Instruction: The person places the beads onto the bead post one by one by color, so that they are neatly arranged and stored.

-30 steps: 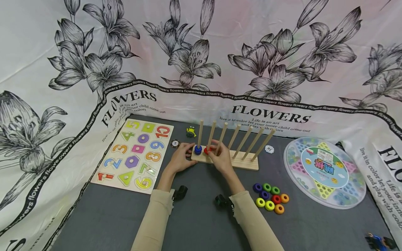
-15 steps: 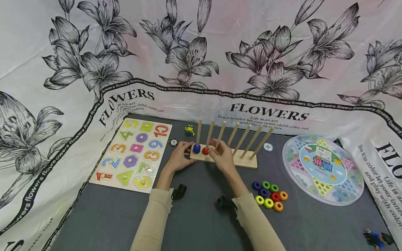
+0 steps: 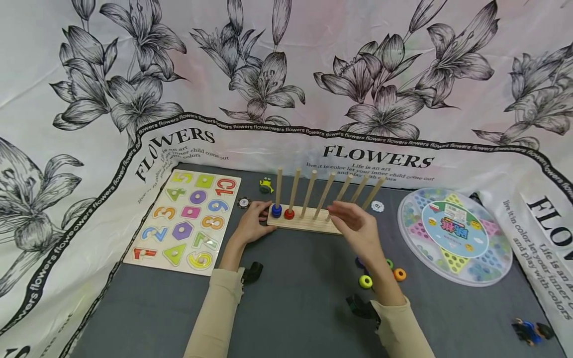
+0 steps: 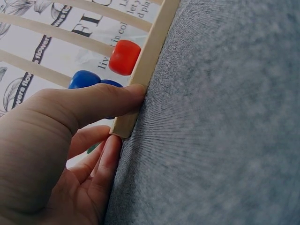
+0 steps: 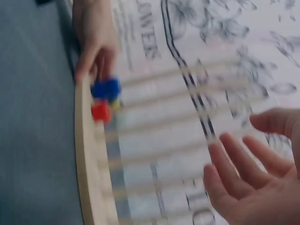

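Pale wood makes up the peg rack (image 3: 309,224): a flat rectangular base lying on the grey table cover (image 3: 295,308), with seven slim round dowels rising from it in one row, all leaning slightly toward the back. It sits near the far edge of the cover, between the number puzzle board (image 3: 188,221) and the round marble game (image 3: 454,236). We see our left hand (image 3: 252,226) gripping the rack's left end, thumb along the front edge and fingers curled round the corner. Our right hand (image 3: 358,228) hovers above the rack's right part, fingers spread and relaxed, holding nothing. On the first dowel from the left sits a blue ring (image 3: 276,211), seemingly two stacked; on the second, just beside it, a red ring (image 3: 289,214). Loose rings (image 3: 366,281) in yellow, orange, green and purple lie on the cover below our right wrist, partly hidden by it.
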Motion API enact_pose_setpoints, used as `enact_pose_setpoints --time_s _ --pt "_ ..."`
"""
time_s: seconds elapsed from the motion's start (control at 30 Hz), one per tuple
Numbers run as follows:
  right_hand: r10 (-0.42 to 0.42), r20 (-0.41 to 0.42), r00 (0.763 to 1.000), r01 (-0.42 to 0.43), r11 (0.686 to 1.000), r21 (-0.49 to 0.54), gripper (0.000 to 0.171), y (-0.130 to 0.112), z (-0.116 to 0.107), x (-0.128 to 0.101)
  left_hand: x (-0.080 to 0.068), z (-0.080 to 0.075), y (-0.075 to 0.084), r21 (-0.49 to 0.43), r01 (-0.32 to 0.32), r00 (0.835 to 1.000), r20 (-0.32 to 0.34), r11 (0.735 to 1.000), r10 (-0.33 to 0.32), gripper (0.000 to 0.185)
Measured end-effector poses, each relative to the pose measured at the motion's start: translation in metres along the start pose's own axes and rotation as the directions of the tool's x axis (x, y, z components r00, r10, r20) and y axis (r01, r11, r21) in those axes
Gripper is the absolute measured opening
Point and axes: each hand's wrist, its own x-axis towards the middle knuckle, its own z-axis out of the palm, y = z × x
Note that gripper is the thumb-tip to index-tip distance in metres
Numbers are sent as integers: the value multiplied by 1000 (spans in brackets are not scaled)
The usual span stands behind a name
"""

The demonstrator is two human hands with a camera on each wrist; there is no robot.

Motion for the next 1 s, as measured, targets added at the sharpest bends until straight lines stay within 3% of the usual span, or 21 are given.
enact_pose_setpoints --time_s 0.27,0.53,0.7,1.0 --pt "45 39 998 -38 985 -166 27 31 -73 -35 -1 0 -2 -4 -1 1000 -5 1000 1 73" --pt "18 109 994 27 917 -398 29 62 -129 -72 -1 1 1 -7 -12 1000 -10 1000 12 74" --pt "59 127 990 8 883 -470 30 62 -141 -90 -1 2 3 -8 -2 1000 -11 1000 2 74" --pt "123 98 988 -43 811 -583 28 54 -129 -100 -2 2 1 -6 -14 1000 -11 1000 14 73"
